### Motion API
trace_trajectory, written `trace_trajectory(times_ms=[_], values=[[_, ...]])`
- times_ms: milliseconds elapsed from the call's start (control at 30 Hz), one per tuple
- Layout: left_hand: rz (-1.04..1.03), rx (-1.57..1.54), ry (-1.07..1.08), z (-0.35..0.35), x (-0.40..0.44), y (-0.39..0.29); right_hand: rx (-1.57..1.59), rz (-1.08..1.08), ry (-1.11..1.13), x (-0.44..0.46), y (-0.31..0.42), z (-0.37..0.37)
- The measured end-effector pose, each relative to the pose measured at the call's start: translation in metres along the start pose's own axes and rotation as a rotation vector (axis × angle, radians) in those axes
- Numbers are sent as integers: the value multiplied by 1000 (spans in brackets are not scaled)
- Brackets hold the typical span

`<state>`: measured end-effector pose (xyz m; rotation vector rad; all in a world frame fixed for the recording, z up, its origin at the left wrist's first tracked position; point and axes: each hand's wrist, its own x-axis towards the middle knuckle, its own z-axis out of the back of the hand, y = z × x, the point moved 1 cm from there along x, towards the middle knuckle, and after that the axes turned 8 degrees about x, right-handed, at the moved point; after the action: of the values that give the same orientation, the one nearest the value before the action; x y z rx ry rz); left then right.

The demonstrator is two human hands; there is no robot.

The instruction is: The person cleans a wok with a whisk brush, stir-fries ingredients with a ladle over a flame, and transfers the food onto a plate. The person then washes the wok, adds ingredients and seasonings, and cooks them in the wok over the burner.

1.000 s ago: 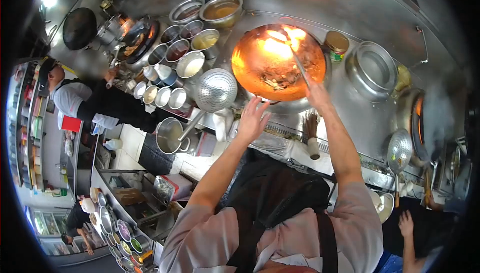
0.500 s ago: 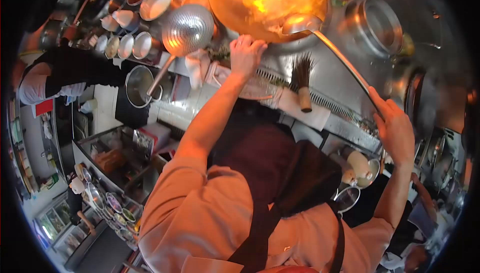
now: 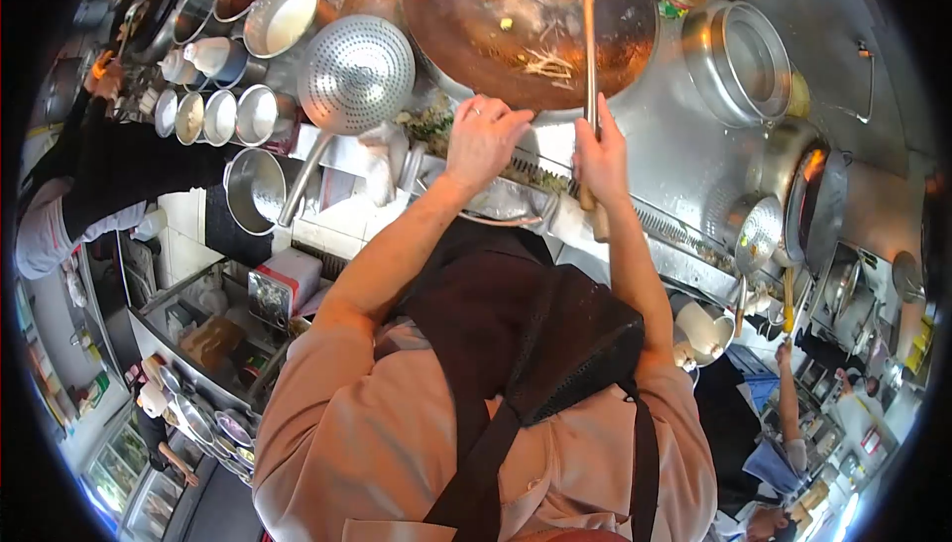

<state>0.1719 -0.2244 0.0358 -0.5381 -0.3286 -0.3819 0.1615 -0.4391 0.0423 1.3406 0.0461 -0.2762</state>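
A large dark wok (image 3: 476,66) sits at the top, with pale shreds of food (image 3: 548,66), green bits and a small flame inside. My left hand (image 3: 486,140) is closed at its near rim; the exact grip point is hidden under the fingers. To the right, my right hand (image 3: 602,157) wraps round the long handle of a ladle (image 3: 591,46). The ladle's bowl is down in the far part of the wok, partly blurred by steam.
A perforated strainer (image 3: 357,74) rests left of the wok over a metal pot (image 3: 258,190). Seasoning bowls (image 3: 220,118) and squeeze bottles (image 3: 210,54) stand further left. Stacked steel pots (image 3: 749,61) are on the right. Co-workers (image 3: 129,170) stand on both sides.
The big flames over the wok have shrunk to a small one. My right hand has come inward from the far right, bringing the ladle handle nearly upright in view. My left hand stays at the rim.
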Motion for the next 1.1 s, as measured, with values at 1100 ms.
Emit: trace_trajectory(times_ms=[1100], values=[[83, 85, -194, 27, -57, -31, -363, 217, 160, -109, 31, 108]])
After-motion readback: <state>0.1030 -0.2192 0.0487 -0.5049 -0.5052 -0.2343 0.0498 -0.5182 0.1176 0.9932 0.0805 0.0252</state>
